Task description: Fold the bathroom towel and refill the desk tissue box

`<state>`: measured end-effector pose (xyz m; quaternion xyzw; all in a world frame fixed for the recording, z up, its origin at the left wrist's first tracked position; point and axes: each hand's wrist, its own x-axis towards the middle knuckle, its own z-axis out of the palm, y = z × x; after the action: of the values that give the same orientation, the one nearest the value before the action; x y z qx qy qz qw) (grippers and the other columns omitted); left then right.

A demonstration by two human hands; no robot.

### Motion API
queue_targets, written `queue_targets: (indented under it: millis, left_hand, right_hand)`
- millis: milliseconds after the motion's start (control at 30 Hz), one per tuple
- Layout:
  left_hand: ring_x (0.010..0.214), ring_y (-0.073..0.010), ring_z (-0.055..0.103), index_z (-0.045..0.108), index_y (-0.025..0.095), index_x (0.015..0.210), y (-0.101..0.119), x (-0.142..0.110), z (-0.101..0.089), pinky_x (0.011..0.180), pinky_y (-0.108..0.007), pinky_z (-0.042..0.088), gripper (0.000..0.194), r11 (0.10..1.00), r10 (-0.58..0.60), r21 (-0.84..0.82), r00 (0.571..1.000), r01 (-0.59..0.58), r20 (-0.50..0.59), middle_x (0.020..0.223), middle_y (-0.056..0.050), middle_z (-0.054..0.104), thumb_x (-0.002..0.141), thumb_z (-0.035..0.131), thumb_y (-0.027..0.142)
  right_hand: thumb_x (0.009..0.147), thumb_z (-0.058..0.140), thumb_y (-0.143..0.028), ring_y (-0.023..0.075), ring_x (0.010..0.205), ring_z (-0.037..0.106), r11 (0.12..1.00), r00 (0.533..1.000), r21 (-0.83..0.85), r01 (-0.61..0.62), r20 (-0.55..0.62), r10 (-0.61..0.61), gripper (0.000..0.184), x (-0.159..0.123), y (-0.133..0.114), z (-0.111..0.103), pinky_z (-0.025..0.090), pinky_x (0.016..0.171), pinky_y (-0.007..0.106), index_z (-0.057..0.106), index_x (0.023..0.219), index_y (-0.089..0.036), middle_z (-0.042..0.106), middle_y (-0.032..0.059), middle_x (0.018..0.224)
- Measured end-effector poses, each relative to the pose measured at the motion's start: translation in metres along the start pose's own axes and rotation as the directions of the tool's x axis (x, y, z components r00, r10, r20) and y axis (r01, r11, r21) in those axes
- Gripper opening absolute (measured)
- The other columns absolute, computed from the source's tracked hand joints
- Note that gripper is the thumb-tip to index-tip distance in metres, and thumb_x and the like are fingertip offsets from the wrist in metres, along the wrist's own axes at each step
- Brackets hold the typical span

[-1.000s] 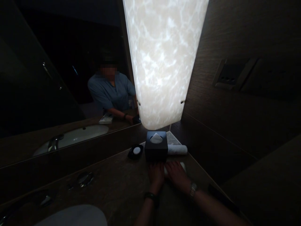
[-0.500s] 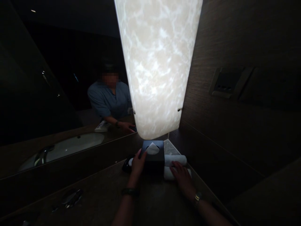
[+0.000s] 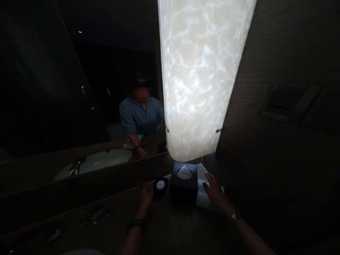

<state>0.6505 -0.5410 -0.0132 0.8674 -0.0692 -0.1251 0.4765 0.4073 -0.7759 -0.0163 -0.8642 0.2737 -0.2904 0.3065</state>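
Observation:
A black tissue box (image 3: 183, 189) with a white tissue (image 3: 184, 172) poking from its top stands in the counter corner. To its left is a small dark dish (image 3: 156, 191) bearing a round white item (image 3: 160, 185). My left hand (image 3: 145, 197) is dim, beside the dish's left edge, thumb apart from the fingers; contact is not clear. White rolled towels (image 3: 203, 199) lie right of the box, partly hidden by my right hand (image 3: 216, 193). That hand is open over them, fingers spread; whether it touches them I cannot tell.
A bright marbled lamp panel (image 3: 199, 88) hangs above the corner. At left, a mirror (image 3: 47, 106) reflects a person and a basin. Chrome tap parts (image 3: 98, 214) stand on the dark counter (image 3: 170, 230). A socket plate (image 3: 283, 101) is on the right wall.
My left hand has left the tissue box's side and moved left to the dish. My right hand has shifted up over the towels. The view has turned left.

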Motion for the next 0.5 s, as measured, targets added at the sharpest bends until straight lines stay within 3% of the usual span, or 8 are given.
queue_targets:
  millis: [33, 100, 167, 267, 333, 400, 500]
  left_hand:
    - [0.139, -0.0317, 0.046, 0.05, 0.002, 0.135, -0.009, 0.001, 0.001, 0.117, -0.042, 0.036, 0.046, 1.0, -0.022, 0.002, 0.999, 0.022, 0.023, 0.145, -0.025, 0.051, 0.091, 0.053, 0.017]
    - [0.099, -0.0255, 0.072, 0.051, 0.007, 0.132, -0.023, 0.0, 0.011, 0.087, -0.036, 0.059, 0.042, 0.996, -0.079, -0.03, 0.993, 0.082, 0.092, 0.118, -0.019, 0.07, 0.091, 0.049, 0.013]
    - [0.063, -0.0176, 0.072, 0.048, 0.006, 0.133, -0.031, -0.002, 0.026, 0.058, -0.027, 0.058, 0.042, 0.986, -0.136, -0.08, 0.984, 0.146, 0.113, 0.102, -0.016, 0.074, 0.091, 0.042, 0.009]
    - [0.063, -0.015, 0.072, 0.049, 0.004, 0.129, -0.033, -0.006, 0.041, 0.053, -0.021, 0.054, 0.04, 0.972, -0.182, -0.137, 0.981, 0.19, 0.072, 0.111, -0.02, 0.071, 0.089, 0.044, 0.007]
    - [0.071, -0.0175, 0.074, 0.051, 0.006, 0.128, -0.033, -0.008, 0.041, 0.056, -0.021, 0.056, 0.041, 0.97, -0.184, -0.15, 0.981, 0.193, 0.068, 0.114, -0.02, 0.07, 0.087, 0.048, 0.007]
    - [0.075, -0.0201, 0.074, 0.049, 0.005, 0.131, -0.032, -0.009, 0.035, 0.058, -0.024, 0.057, 0.044, 0.97, -0.18, -0.151, 0.98, 0.19, 0.083, 0.115, -0.022, 0.07, 0.088, 0.049, 0.009]
    - [0.07, -0.0212, 0.073, 0.044, 0.003, 0.136, -0.03, -0.01, 0.027, 0.058, -0.027, 0.058, 0.049, 0.972, -0.165, -0.143, 0.977, 0.184, 0.138, 0.118, -0.025, 0.068, 0.088, 0.051, 0.01]
  right_hand:
    - [0.093, 0.035, -0.05, 0.0308, 0.138, 0.041, 0.995, 0.999, 0.087, -0.041, -0.011, 0.042, 0.063, 0.015, -0.004, 0.008, 0.03, 0.119, 0.054, 0.051, 0.137, -0.008, 0.047, 0.0214, 0.146]
    - [0.095, 0.027, -0.053, 0.0273, 0.141, 0.039, 0.983, 0.997, 0.168, -0.076, 0.008, 0.076, 0.067, 0.04, -0.015, 0.029, 0.031, 0.12, 0.049, 0.044, 0.143, -0.01, 0.042, 0.0191, 0.15]
    - [0.095, 0.026, -0.051, 0.0264, 0.142, 0.037, 0.981, 0.997, 0.18, -0.078, 0.03, 0.074, 0.066, 0.058, -0.028, 0.049, 0.03, 0.121, 0.047, 0.041, 0.144, -0.009, 0.039, 0.0184, 0.152]
    - [0.094, 0.025, -0.046, 0.0272, 0.142, 0.036, 0.982, 0.996, 0.172, -0.083, 0.032, 0.079, 0.066, 0.068, -0.047, 0.064, 0.029, 0.121, 0.048, 0.04, 0.144, -0.005, 0.038, 0.0206, 0.152]
    - [0.095, 0.025, -0.047, 0.0265, 0.143, 0.036, 0.985, 0.996, 0.146, -0.092, 0.033, 0.088, 0.066, 0.06, -0.052, 0.053, 0.032, 0.12, 0.048, 0.038, 0.146, -0.007, 0.038, 0.0198, 0.153]
    - [0.093, 0.031, -0.05, 0.0261, 0.142, 0.037, 0.991, 0.996, 0.104, -0.089, 0.024, 0.087, 0.066, 0.035, -0.046, 0.025, 0.032, 0.119, 0.048, 0.04, 0.146, -0.01, 0.04, 0.018, 0.152]
    - [0.085, 0.045, -0.046, 0.03, 0.133, 0.048, 0.996, 0.996, -0.005, -0.084, 0.002, 0.084, 0.06, -0.046, -0.014, -0.038, 0.033, 0.118, 0.05, 0.059, 0.131, -0.011, 0.054, 0.0178, 0.141]
